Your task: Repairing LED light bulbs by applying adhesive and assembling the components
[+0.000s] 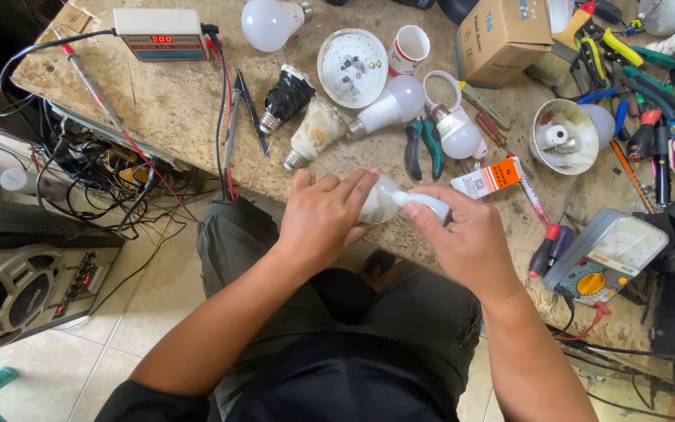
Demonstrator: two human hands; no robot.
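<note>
My left hand [323,220] wraps around a white bulb body [374,205] at the near edge of the workbench [173,101]. My right hand [462,234] pinches a small white tube [425,205] whose tip touches the bulb. Both hands meet just above my lap. Much of the bulb is hidden by my fingers.
Several bulbs and bulb parts lie on the bench: a round LED plate [351,67], a dirty bulb [316,130], a black-wrapped bulb [285,97]. Green-handled pliers [423,145], a cardboard box [501,37], a multimeter [605,254], a tester with red display [162,34], screwdrivers and cables surround them. A speaker [17,289] stands left.
</note>
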